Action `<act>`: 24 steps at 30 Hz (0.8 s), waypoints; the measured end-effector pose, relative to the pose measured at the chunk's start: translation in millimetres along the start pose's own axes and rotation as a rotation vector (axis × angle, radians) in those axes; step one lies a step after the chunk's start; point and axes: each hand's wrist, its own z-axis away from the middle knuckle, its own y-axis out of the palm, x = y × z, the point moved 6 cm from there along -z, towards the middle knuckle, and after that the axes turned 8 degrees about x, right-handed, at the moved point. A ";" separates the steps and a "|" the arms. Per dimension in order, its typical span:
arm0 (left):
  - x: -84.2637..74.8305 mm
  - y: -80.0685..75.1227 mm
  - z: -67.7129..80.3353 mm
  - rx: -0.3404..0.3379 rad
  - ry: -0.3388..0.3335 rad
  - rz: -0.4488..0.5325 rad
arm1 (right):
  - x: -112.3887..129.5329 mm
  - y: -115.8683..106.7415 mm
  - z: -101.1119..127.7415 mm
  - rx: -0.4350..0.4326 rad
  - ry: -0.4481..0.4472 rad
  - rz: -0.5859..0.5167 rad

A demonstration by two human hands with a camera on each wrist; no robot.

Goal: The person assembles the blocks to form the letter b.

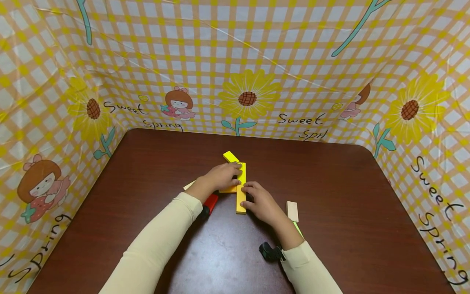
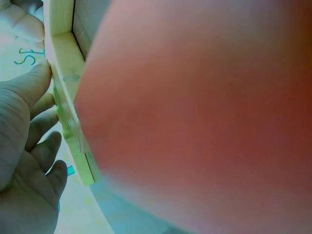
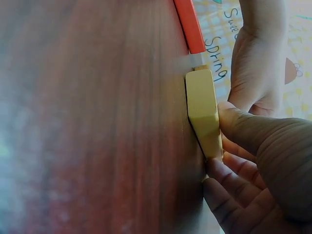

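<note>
Two long flat blocks lie end to end at the table's middle: a yellow block [image 1: 242,167] farther off and an amber block [image 1: 240,208] nearer. My left hand [image 1: 222,176] touches the yellow block's left edge with fingertips and thumb. From the other side, my right hand [image 1: 260,202] rests its thumb and fingertips along the amber block's right edge. In the right wrist view the amber block [image 3: 201,95] shows its end face beside the thumb. Another yellow block [image 1: 230,156] angles off at the far end, and an orange-yellow block [image 1: 228,190] lies partly under my left hand.
A red block [image 1: 211,202] lies beside the left wrist, and a pale block [image 1: 189,185] shows behind that forearm. Beyond the right wrist are a beige block [image 1: 292,211] and a light green block [image 1: 298,229], partly hidden. Patterned cloth [image 1: 249,49] walls the brown table [image 1: 341,196].
</note>
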 end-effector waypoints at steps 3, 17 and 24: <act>2.2 -0.5 -1.4 0.006 -0.004 -0.001 | -0.6 -0.3 -2.4 -0.002 0.001 -0.011; 6.2 -3.5 -4.2 0.027 -0.013 -0.002 | -4.7 -1.8 -10.2 -0.003 0.022 -0.016; 6.8 -3.2 -6.6 0.018 -0.023 -0.008 | -8.0 -1.4 -11.6 0.009 0.041 -0.028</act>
